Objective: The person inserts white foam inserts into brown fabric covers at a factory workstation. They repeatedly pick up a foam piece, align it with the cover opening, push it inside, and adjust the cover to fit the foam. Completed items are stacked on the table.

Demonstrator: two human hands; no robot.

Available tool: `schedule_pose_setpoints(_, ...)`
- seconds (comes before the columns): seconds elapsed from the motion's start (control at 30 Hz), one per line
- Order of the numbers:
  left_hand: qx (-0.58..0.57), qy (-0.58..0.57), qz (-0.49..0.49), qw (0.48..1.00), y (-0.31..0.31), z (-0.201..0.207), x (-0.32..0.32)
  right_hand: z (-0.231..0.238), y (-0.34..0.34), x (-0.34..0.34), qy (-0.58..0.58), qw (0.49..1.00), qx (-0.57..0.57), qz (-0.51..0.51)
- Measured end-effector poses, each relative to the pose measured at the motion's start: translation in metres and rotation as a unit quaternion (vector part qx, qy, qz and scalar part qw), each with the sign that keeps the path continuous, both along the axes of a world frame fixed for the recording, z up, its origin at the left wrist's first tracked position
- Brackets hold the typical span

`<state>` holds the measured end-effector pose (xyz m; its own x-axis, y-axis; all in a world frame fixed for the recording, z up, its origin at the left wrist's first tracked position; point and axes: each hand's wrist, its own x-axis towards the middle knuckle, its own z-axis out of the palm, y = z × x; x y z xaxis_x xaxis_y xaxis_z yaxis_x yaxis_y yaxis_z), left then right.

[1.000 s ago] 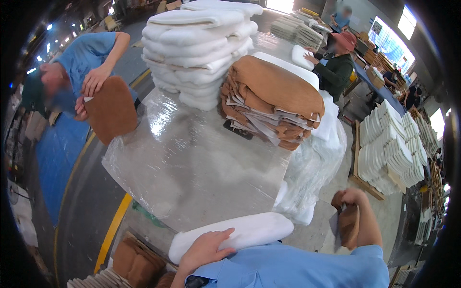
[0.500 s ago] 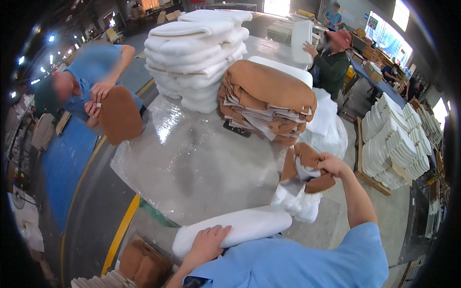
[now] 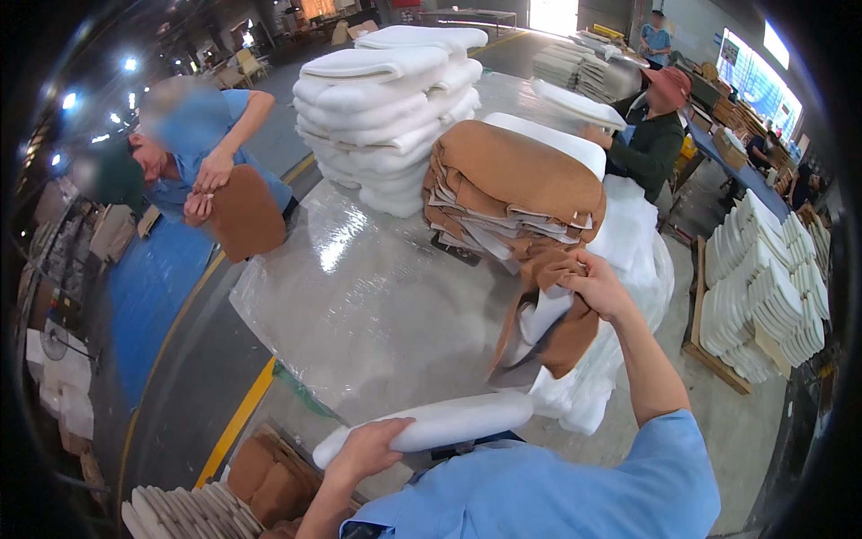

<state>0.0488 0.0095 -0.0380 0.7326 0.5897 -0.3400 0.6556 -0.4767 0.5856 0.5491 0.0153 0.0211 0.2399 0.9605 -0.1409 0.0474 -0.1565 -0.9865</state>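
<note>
My left hand [image 3: 373,446] is closed around the near side of a white foam cushion pad [image 3: 471,420], held flat against my front at the table's near edge. On the right, my right hand [image 3: 597,283] pinches the upper edge of a brown fabric cushion cover [image 3: 573,340]. The cover hangs partly open, and its pale grey inside shows. Just beyond it lies a thick pile of brown covers [image 3: 512,166] on the plastic-wrapped table [image 3: 359,314]. Some fingertips of my right hand are hidden by the fabric.
A tall stack of white pads [image 3: 386,108] stands at the table's far side. A co-worker [image 3: 193,135] at left holds a brown covered cushion [image 3: 247,211]; another [image 3: 651,135] at far right handles a white pad [image 3: 575,103]. Finished-looking pads [image 3: 759,278] fill a pallet at right.
My right hand has lifted the brown cover up and inward, and it now hangs longer and more open. The white pad has tilted edge-on. The far co-worker's pad has gone from upright to flat.
</note>
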Motion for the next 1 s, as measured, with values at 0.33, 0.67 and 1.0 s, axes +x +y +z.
schedule_pose_setpoints(0.33, 0.035, -0.029, 0.003, 0.999, -0.028, -0.018, -0.013, -0.003, 0.036, -0.045, 0.092, 0.990, 0.032, 0.104)
schedule_pose_setpoints(0.67, -0.241, -0.405, 0.232, 0.851, 0.050, 0.054, 0.117, 0.044, 0.051, -0.150, -0.085, 0.967, 0.186, 0.152)
schedule_pose_setpoints(1.0, -0.282, -0.675, 0.360, 0.580, 0.096, 0.066, 0.065, -0.023, -0.020, -0.221, -0.161, 0.880, 0.133, 0.428)
